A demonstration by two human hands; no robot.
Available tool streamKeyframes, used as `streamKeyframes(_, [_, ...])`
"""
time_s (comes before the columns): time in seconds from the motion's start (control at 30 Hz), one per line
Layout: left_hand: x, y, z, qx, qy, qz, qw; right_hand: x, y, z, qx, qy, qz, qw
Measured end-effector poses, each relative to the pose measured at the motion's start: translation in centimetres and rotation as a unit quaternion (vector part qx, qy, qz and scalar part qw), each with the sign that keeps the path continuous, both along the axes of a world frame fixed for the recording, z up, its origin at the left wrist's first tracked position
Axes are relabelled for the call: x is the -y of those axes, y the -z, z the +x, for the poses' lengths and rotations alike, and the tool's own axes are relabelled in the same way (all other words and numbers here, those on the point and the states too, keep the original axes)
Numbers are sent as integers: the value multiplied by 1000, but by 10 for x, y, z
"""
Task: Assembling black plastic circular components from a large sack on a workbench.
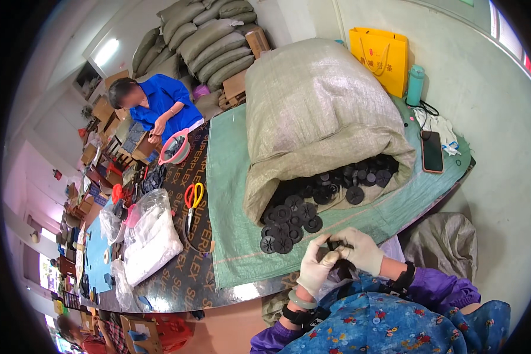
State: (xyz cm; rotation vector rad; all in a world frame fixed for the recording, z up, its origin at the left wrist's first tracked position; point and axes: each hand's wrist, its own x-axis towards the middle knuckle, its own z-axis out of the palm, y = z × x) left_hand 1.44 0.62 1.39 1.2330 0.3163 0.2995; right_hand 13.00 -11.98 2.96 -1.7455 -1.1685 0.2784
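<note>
My left hand [314, 268] and my right hand [359, 251], both in white gloves, meet just past the table's near edge. Their fingers are closed around a small black part [334, 243], mostly hidden by the gloves. Left of and beyond them, a loose heap of round black discs [289, 221] lies on the green woven sheet [236, 259]; some show ribs or a ring. More such discs spill from the mouth of a big grey-beige woven sack [324, 100] lying on the table.
Yellow-and-red scissors [192, 203] and white plastic bags [153, 242] lie at left. A phone [432, 152], teal bottle [415, 84] and yellow paper bag [380, 59] are at right. A person in blue [171, 103] sits across by a pink basin [176, 147].
</note>
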Motion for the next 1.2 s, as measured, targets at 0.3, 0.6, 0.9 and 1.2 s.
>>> streamKeyframes(0.3, [1, -2, 3, 17, -15, 214, 977, 5, 3, -2, -64, 12, -1, 998])
streamKeyframes(0.6, [0, -1, 0, -19, 56, -65, 996, -5, 11, -5, 157, 94, 117, 976])
streamKeyframes(0.9, [9, -7, 4, -43, 27, -28, 998, -5, 16, -8, 120, 111, 122, 979])
streamKeyframes(1.2, [4, 2, 9, -39, 17, 119, 992, 2, 15, -3, -33, 69, 21, 997])
